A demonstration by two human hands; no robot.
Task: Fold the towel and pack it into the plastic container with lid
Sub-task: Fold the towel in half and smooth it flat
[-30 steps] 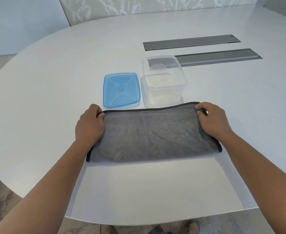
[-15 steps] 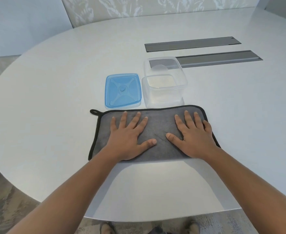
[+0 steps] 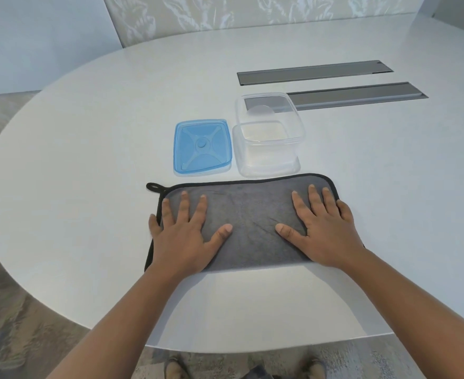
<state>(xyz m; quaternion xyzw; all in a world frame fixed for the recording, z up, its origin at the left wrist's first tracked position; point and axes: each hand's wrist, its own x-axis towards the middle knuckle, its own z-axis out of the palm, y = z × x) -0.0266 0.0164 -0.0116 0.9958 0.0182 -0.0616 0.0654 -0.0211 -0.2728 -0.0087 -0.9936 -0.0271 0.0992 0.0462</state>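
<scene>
Head view, only one available: towel (image 3: pixel 248 214) lies flat on the white table (image 3: pixel 88 160), folded into a long grey rectangle with black piping and a hang loop (image 3: pixel 152 186) poking out at its far left corner. Left hand (image 3: pixel 183 236) and right hand (image 3: pixel 325 228) both rest palm-down on it, fingers spread, nothing grasped, just pressing the cloth flat, one near each end. Clear container (image 3: pixel 269 138) sits open just beyond the towel's far edge, empty as far as I can tell, blue lid (image 3: pixel 201 147) flat on the table just beside it on the left. Two grey slots (image 3: pixel 315 75) are set into the tabletop further back. Judgement: towel is light, soft, limp microfibre, won't hold a crease unless pressed, but grips itself so layers shouldn't slide. Rectangle is clearly wider than the container mouth, so it likely needs at least one more fold end to end. Best hold is a pinch on the piped corners of one short end, carrying it over to the other; piping is the firmest part. Container looks light enough to skid when the bundle gets pushed in
</scene>
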